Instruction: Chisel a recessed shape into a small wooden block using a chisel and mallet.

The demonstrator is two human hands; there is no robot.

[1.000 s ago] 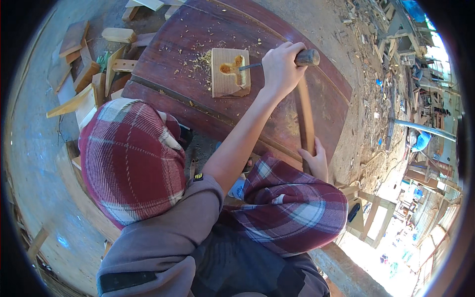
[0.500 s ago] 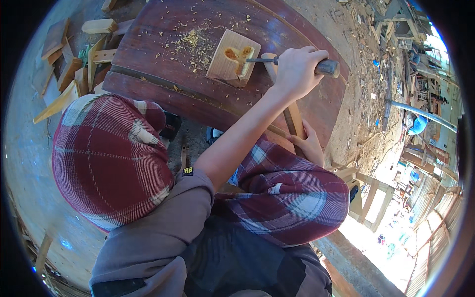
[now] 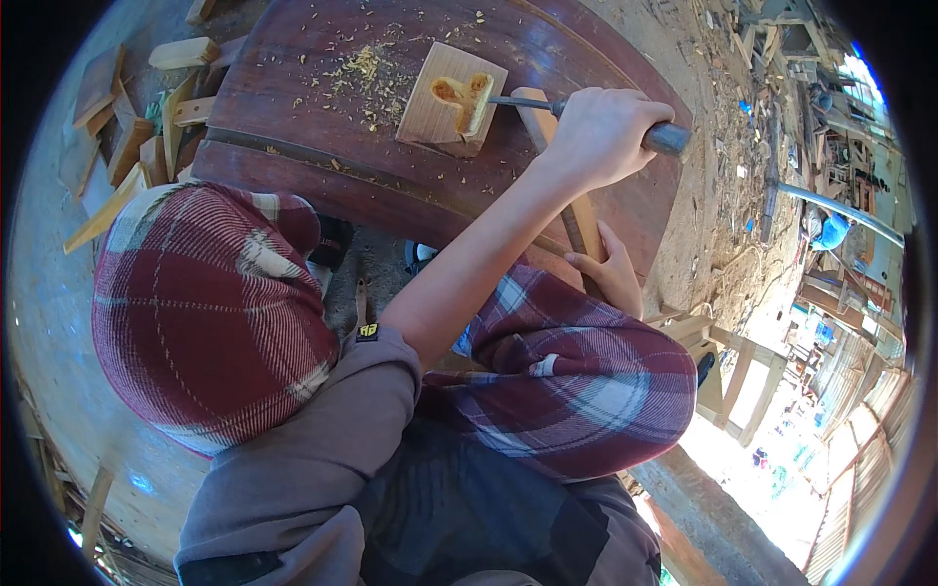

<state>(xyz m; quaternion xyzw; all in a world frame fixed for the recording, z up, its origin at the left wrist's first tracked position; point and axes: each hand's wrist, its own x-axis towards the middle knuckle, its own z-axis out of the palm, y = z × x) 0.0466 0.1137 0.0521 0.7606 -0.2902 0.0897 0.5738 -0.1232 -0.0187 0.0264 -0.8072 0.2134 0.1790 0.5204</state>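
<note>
Far left, loose wood offcuts (image 3: 132,127) lie in a heap beside the dark red-brown tabletop (image 3: 264,98); plaid cloth (image 3: 205,313), maroon and white, covers both knees; on the left sleeve (image 3: 303,449), a small dark tag (image 3: 366,332) bears yellow characters, legible as a mark but not copied here; no other writing made out nearby.

Mid-table, pale shavings (image 3: 366,73) scatter just left of the wooden block (image 3: 430,115); block sits flat, turned slightly askew, a forked hollow (image 3: 463,103) cut in its top.

Key relation: block lies left of the left hand (image 3: 608,137); chisel (image 3: 528,103) bridges the gap, long axis nearly left-right, butt end a little lower in view; tip meets the hollow's right edge; depth of bite cannot be told; left hand is the nearer, fingers curled firmly round the handle.

Lower right, right hand (image 3: 618,273) grips the lower end of a wooden bar (image 3: 583,230), thumb opposing fingers; bar slants up behind the left wrist, its upper end near the chisel blade.
</note>
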